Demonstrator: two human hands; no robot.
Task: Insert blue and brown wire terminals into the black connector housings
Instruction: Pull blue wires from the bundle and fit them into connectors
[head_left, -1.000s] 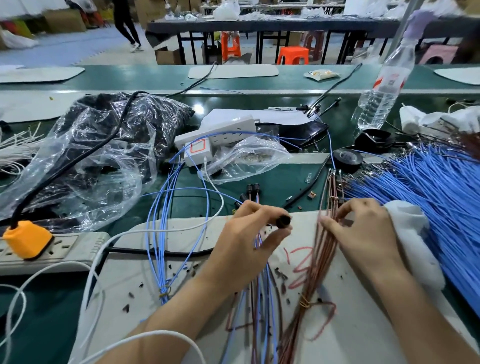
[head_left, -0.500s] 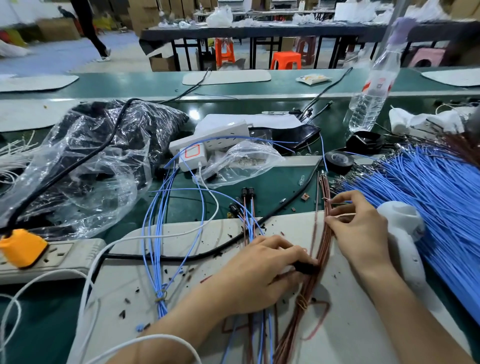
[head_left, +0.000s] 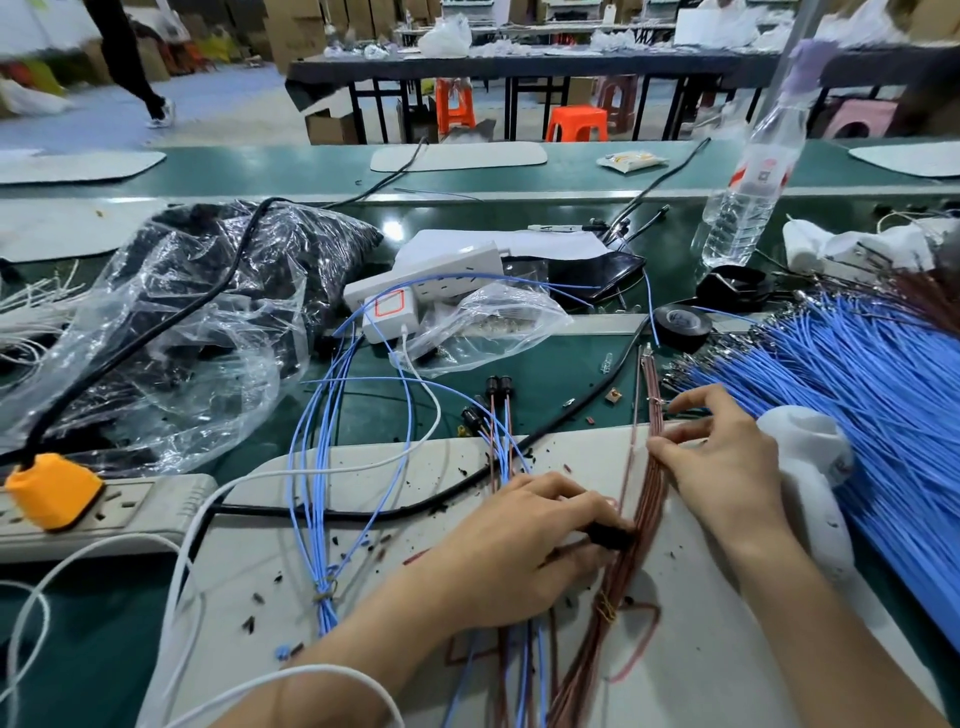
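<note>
My left hand (head_left: 524, 551) lies low on the grey mat (head_left: 701, 649) and pinches a small black connector housing (head_left: 610, 535) against the brown wire bundle (head_left: 641, 514). My right hand (head_left: 722, 462) rests on the upper part of that bundle, its fingers curled around one or two brown wires near their terminals. Finished black housings (head_left: 496, 387) with blue and brown wires lie on the green table above my left hand. A large fan of blue wires (head_left: 872, 384) spreads at the right.
A tied bunch of blue wires (head_left: 322, 499) loops left of my hands. A plastic bag of black parts (head_left: 208, 312), a power strip with an orange plug (head_left: 52, 493), white sockets (head_left: 415, 291), black tape roll (head_left: 680, 325), a water bottle (head_left: 753, 192) and a white cloth (head_left: 805, 467) surround the mat.
My left hand came down with the black housing from mid-air to the mat beside the brown bundle. My right hand slid up along the brown wires toward their terminal ends.
</note>
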